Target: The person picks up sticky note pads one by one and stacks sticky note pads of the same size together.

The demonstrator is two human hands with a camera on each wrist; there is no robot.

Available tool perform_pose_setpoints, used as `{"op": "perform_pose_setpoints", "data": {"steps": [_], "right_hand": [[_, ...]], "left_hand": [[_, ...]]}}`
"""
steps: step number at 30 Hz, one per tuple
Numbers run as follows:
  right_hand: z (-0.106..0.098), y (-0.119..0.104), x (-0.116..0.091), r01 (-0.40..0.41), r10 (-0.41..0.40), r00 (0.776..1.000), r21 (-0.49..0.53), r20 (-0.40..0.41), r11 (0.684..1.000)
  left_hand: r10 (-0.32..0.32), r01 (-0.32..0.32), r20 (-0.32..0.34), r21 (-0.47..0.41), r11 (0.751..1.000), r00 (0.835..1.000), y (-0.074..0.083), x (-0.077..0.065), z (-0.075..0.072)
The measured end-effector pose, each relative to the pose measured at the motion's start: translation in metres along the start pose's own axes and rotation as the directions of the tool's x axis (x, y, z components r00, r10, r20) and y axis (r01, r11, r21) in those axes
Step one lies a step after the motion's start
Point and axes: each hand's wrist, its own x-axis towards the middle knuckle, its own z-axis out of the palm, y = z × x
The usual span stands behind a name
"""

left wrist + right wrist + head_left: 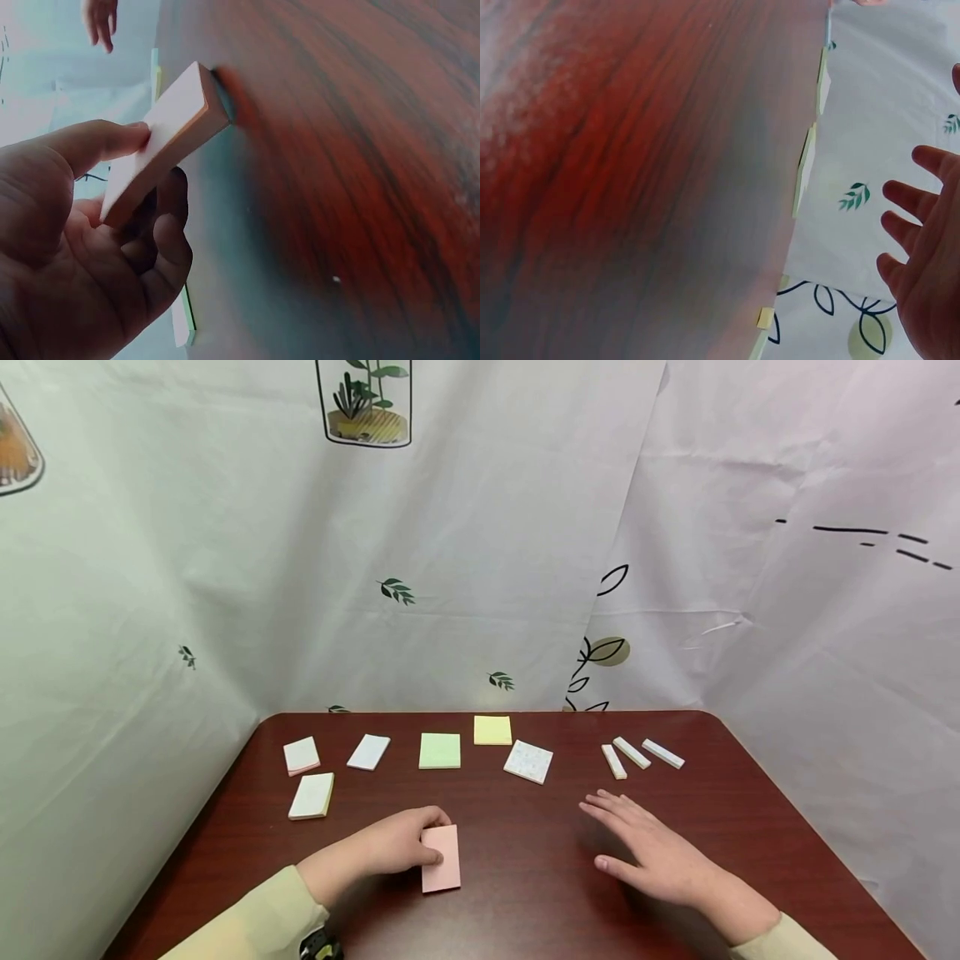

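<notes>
Between thumb and fingers, my left hand (401, 843) grips a pink sticky-note pad (446, 864) over the middle of the table. The left wrist view shows the pad's thick edge (161, 150), with the thumb on its top face and the fingers curled beneath. My right hand (656, 852) hovers palm down over the right side of the table, fingers spread and holding nothing. Three narrow strip pads, one of them the middle strip (632, 752), lie beyond its fingertips. A white patterned pad (528, 762) lies ahead, between the two hands.
Along the back lie a green pad (439, 751), a yellow pad (492, 730) and a pale pad (368, 752). At the left are a white-topped pad with a pink edge (302, 755) and a cream pad (311, 796). A printed curtain (480, 568) hangs behind the dark red table (517, 852).
</notes>
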Motion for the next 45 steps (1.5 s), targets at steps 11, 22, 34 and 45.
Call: {"op": "perform_pose_setpoints", "data": {"steps": [11,22,34,45], "right_hand": [[0.002,0.000,0.002,0.011,-0.011,1.000,-0.008,-0.011,1.000],[0.004,0.000,0.002,0.017,-0.017,1.000,-0.005,-0.010,1.000],[0.004,0.000,0.002,0.008,-0.008,1.000,-0.003,-0.010,1.000],[0.005,0.000,0.003,0.010,-0.010,1.000,0.007,-0.011,1.000]], "left_hand": [[-0.009,0.019,-0.055,0.193,0.981,0.998,-0.005,0.004,0.005],[0.022,0.009,-0.092,0.325,0.946,0.996,-0.007,0.005,0.011],[0.006,0.027,-0.094,0.348,0.937,0.996,-0.006,0.004,0.010],[0.055,0.024,-0.165,0.442,0.897,0.985,-0.004,-0.002,0.009]]}}
